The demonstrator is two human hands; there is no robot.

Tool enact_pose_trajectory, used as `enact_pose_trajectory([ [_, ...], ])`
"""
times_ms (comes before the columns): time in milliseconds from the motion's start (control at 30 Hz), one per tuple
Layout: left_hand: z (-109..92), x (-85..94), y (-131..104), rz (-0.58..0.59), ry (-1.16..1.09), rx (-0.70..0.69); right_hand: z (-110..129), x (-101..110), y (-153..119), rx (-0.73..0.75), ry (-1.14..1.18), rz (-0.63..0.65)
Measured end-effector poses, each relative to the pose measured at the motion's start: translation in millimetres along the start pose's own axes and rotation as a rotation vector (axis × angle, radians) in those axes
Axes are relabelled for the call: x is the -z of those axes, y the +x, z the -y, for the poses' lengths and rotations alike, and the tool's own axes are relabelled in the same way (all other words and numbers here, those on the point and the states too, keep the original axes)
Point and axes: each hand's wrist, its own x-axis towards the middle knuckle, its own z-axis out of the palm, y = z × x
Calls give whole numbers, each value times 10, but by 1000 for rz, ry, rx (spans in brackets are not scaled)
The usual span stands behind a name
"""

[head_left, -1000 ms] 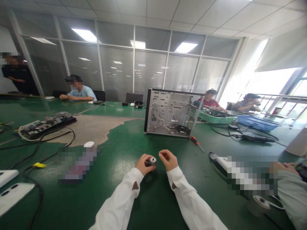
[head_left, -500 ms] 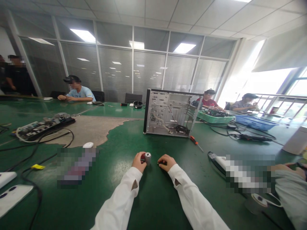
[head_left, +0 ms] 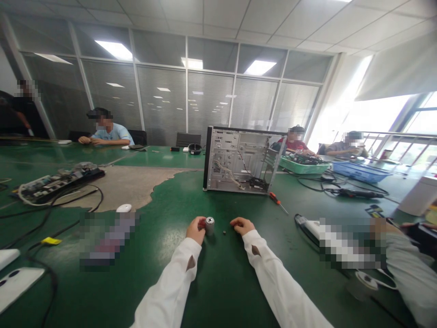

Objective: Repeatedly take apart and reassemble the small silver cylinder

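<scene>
My left hand (head_left: 195,230) is closed around the side of a small silver metal cylinder (head_left: 210,226) with a dark spot in its top. The cylinder stands upright on the green table, and a red patch shows between it and my fingers. My right hand (head_left: 243,226) rests on the table to the right, its fingers loosely bent and holding nothing that I can see. Between my hands lies a tiny dark piece (head_left: 224,232), apart from the right fingertips.
Ahead stands an opened computer case (head_left: 239,159), with an orange-handled screwdriver (head_left: 278,202) beside it. A green basket (head_left: 303,168) and a blue basket (head_left: 362,171) sit at right. Cables and a power strip (head_left: 61,182) lie left. A co-worker's sleeve (head_left: 406,269) reaches in from the right.
My right hand has let go of the tiny dark piece and moved a little right, away from it. My left hand remains on the cylinder.
</scene>
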Motion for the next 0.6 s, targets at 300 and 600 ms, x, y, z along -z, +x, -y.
enact_pose_trajectory([
  [300,-3,-1,5,11,14,7,-10,-12,14,-6,12,6],
  [600,-27,17,-14,5,2,5,12,-13,3,11,17,-8],
])
